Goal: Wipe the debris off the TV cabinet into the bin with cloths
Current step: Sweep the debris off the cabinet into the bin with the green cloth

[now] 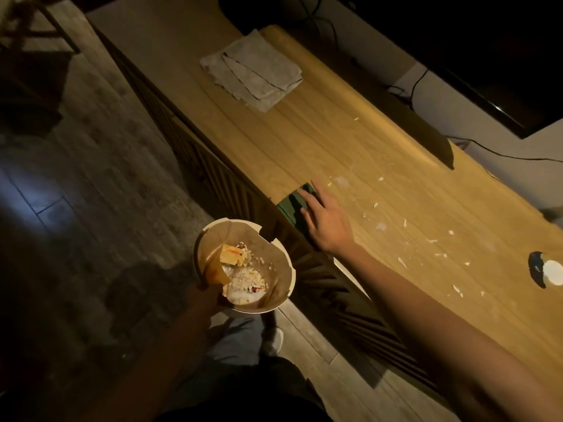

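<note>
The wooden TV cabinet [304, 141] runs diagonally across the view. My right hand [327, 220] lies flat with spread fingers on a dark green cloth [294, 202] at the cabinet's front edge. My left hand [210, 289] grips the rim of a round beige bin [283, 263], held just below that edge; paper scraps and a yellow wrapper lie inside it. White debris bits [405, 223] are scattered on the cabinet top to the right of the cloth. A grey cloth [253, 70] lies folded farther along the top.
A small white disc with a dark blue rim [548, 271] sits at the right edge of the cabinet. The dark TV [487, 56] and its cables [414, 86] stand behind. Wood-pattern floor [91, 178] lies to the left; my shoes [272, 339] show below the bin.
</note>
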The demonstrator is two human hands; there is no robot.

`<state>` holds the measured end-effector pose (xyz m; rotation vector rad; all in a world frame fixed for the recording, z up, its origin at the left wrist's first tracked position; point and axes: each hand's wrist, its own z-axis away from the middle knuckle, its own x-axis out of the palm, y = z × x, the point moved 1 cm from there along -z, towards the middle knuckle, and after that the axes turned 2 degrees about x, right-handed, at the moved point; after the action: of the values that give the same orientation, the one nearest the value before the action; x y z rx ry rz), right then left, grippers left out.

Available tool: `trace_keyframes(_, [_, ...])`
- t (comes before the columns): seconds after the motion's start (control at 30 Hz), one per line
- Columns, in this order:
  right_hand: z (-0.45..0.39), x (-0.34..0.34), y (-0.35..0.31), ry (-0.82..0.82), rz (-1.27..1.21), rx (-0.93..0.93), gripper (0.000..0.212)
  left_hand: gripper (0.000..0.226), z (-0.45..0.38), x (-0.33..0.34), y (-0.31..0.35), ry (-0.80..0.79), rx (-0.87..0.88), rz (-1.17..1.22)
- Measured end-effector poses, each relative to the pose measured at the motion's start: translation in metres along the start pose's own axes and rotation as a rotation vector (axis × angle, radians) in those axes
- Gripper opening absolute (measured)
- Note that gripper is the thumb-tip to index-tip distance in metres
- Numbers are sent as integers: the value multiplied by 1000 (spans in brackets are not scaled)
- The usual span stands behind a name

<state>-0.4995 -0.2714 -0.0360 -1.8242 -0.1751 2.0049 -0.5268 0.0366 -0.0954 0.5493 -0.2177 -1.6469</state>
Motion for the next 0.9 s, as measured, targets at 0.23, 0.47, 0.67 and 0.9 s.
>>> trace_keyframes(0.23, [-35,16,18,-252,48,-75,58,43,-26,-2,11,18,1,-41])
trace_keyframes(0.47, [-16,46,19,-1,118,-13,56,38,-42,2,21,13,-41,57])
trace_keyframes(0.67, [-13,51,22,85,128,-54,50,42,-47,11,19,44,-83,91])
trace_keyframes(0.9, [-13,42,14,84,42,-139,43,41,-52,25,12,58,-148,184])
